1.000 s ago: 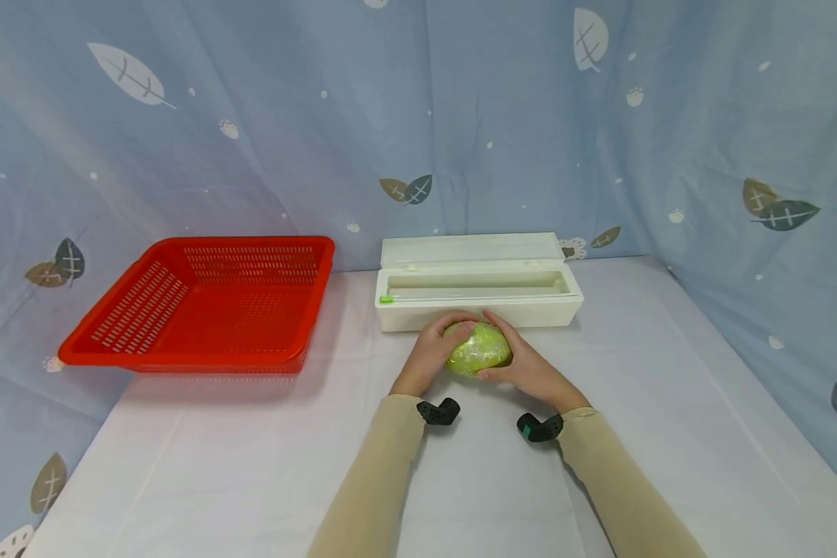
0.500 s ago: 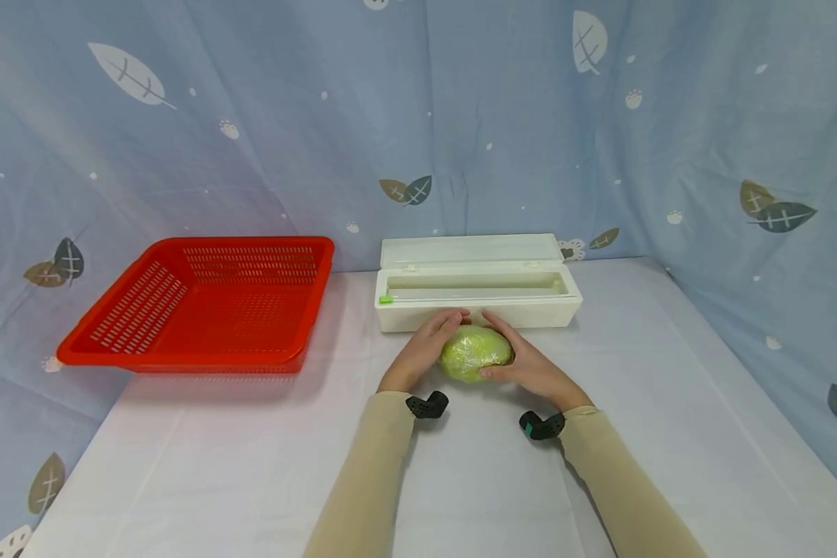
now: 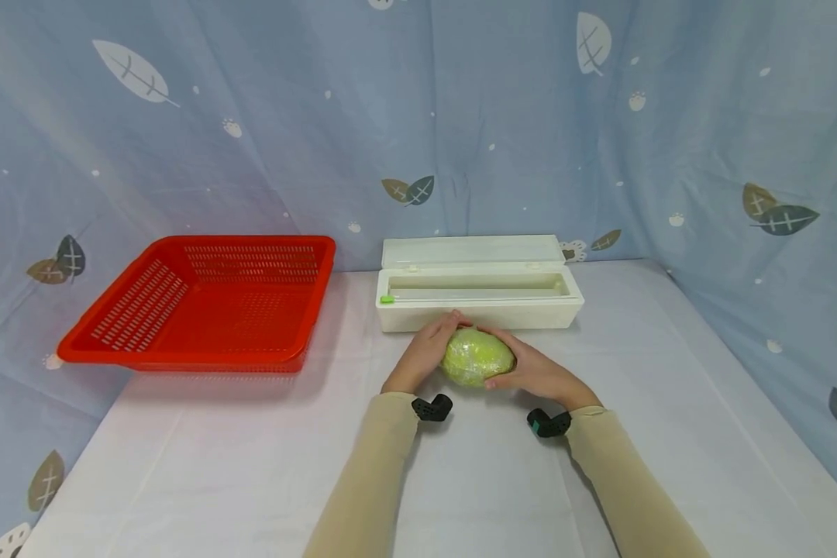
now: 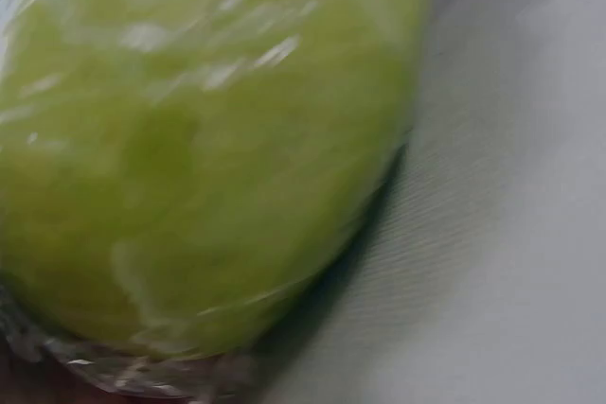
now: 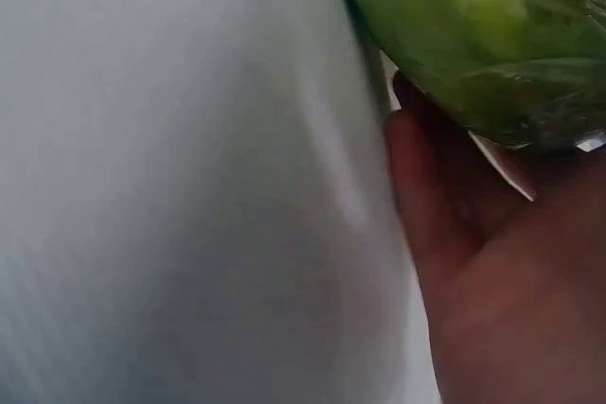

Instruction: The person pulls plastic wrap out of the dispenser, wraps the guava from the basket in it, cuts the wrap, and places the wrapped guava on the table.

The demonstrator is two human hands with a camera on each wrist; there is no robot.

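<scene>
A rounded yellow-green fruit (image 3: 477, 358), wrapped in shiny clear plastic film, is held between both hands low over the white tabletop. My left hand (image 3: 424, 353) cups its left and far side. My right hand (image 3: 537, 374) grips the right side, thumb toward the near face and fingers behind. In the left wrist view the wrapped fruit (image 4: 208, 158) fills much of the picture, with bunched film along its lower edge. The right wrist view has the right hand (image 5: 502, 272) under the film-covered fruit (image 5: 483, 35). The fingertips behind the fruit are partly hidden.
Just behind the hands stands a long white box (image 3: 481, 315), its lid (image 3: 470, 249) raised and a small green slider (image 3: 387, 299) on its front left edge. A red perforated basket (image 3: 300, 341) is at the back left. A blue leaf-patterned curtain (image 3: 502, 116) hangs behind.
My left thumb has come off the top of the fruit, and that hand now lies along its left side. The fruit has turned and shifted slightly nearer; my right hand moved slightly right.
</scene>
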